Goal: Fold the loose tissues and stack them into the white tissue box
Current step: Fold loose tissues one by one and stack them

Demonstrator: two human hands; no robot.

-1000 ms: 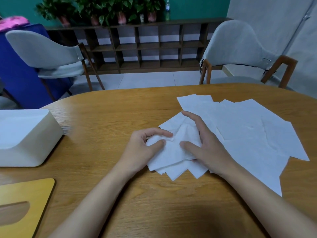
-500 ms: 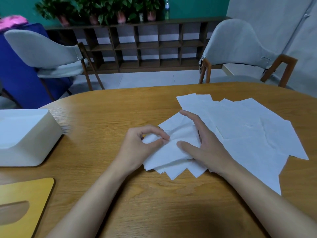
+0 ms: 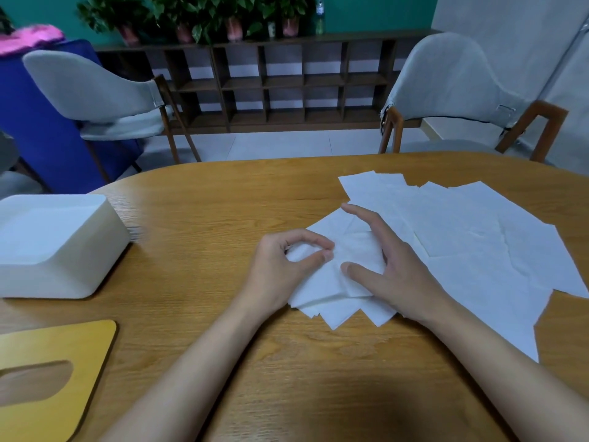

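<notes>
Tissue [image 3: 322, 282] lies between the hands: left hand [image 3: 280, 266] pinches, right hand [image 3: 398, 275] presses.

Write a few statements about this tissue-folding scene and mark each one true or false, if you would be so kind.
1. The left hand pinches a tissue between thumb and forefinger. True.
2. The white tissue box stands to the right of the loose tissues. False: it stands at the left of the table, apart from them.
3. The right hand rests on the tissues with its fingers spread. True.
4. The yellow slotted lid is fitted on the box. False: it lies flat on the table, off the box and nearer the person.
</notes>
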